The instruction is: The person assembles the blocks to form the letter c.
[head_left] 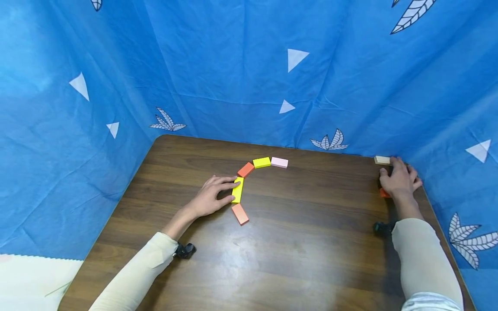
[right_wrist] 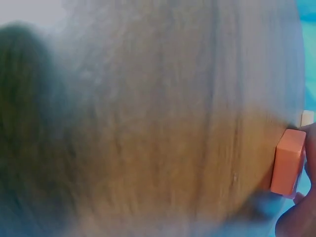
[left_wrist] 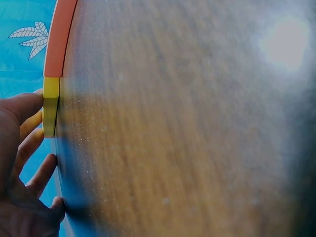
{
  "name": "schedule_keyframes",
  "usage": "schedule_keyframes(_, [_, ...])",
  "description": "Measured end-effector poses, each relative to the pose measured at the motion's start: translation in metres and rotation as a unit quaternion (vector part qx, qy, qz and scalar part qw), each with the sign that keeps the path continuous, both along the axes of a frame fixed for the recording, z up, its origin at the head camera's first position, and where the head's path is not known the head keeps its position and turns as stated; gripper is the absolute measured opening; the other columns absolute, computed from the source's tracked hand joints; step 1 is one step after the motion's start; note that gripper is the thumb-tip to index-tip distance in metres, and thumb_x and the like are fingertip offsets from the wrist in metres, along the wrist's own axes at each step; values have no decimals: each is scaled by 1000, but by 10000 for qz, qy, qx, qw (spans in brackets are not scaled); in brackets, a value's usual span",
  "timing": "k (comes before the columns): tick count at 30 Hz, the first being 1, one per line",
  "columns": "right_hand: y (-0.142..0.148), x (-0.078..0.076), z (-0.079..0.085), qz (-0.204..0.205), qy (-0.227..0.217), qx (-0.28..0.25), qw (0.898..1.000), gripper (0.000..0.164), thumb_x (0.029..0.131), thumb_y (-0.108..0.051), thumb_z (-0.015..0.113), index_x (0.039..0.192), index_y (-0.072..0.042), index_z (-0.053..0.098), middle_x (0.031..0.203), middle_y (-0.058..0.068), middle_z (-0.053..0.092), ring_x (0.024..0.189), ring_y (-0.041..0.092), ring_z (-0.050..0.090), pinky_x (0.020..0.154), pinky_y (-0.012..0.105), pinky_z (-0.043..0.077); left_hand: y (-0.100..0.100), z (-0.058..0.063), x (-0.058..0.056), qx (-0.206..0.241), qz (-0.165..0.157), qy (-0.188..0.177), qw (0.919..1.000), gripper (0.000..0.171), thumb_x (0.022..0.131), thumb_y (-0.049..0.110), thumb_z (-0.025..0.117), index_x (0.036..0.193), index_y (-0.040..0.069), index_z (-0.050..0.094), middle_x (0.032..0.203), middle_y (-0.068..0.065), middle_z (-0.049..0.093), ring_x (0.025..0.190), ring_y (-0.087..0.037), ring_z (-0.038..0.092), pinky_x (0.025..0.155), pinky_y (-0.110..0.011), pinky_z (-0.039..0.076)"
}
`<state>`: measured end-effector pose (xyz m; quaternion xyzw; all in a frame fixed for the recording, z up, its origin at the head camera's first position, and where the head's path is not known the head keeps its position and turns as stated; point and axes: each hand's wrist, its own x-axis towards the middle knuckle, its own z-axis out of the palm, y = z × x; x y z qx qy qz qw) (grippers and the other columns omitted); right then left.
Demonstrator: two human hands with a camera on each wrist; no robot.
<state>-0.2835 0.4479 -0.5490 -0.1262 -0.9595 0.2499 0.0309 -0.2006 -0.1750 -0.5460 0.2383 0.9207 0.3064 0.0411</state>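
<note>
My left hand (head_left: 212, 196) lies over the left side of a yellow block (head_left: 237, 190). Its thumb and fingertips touch the block, with fingers fairly straight. The same yellow block (left_wrist: 50, 108) meets a salmon block (left_wrist: 60, 39) in the left wrist view. Beyond it, an orange-red block (head_left: 246, 169), another yellow block (head_left: 262, 163) and a pink block (head_left: 279, 163) continue a curved row. At the far right, my right hand (head_left: 400, 179) spreads its bent fingers beside a pale wooden block (head_left: 382, 160) and an orange block (right_wrist: 287, 163). The hand hides whatever lies beneath it.
A dark wood-grain table (head_left: 303, 242) carries the blocks. Blue cloth (head_left: 241, 77) with leaf and triangle prints hangs along its back and sides, close to the right hand. Each wrist wears a small black camera (head_left: 185, 251).
</note>
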Motion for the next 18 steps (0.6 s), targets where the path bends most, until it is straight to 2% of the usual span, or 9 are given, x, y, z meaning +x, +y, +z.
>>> schedule_keyframes(4, [1,0,0,-27,-134,-8,9999,70,113,-35,34,171,0,17,172,36,20,155,65,4,113,86,-1,0,0,-1,7,-22,81,10000,52,104,29,74,154,20,63,167,-2,53,158,-34,44,138,-64,14])
schedule_keyframes(7, [0,0,1,-119,-103,6,9999,66,112,-34,38,165,4,28,166,40,29,152,67,8,113,84,2,0,1,-1,30,-32,131,9999,52,103,28,75,153,20,63,166,-2,53,157,-34,45,138,-64,14])
schedule_keyframes(10, [0,-1,2,-220,-18,75,9997,58,111,-31,43,154,9,39,157,42,37,150,67,14,114,83,4,0,1,-1,33,-40,133,9999,52,103,28,75,153,20,63,166,-2,53,157,-34,45,138,-64,14])
schedule_keyframes(14, [-1,0,2,-284,138,150,9994,47,111,-25,49,142,9,47,144,42,47,145,66,24,115,83,6,0,0,0,4,-46,138,9999,51,104,29,74,153,20,63,166,-2,53,157,-32,45,138,-63,14])
schedule_keyframes(18, [-3,2,2,-312,266,133,9991,43,111,-24,54,139,8,50,134,40,51,139,65,28,113,81,9,1,0,1,26,-55,138,9999,51,104,28,74,154,19,63,167,-2,52,157,-33,45,138,-64,13])
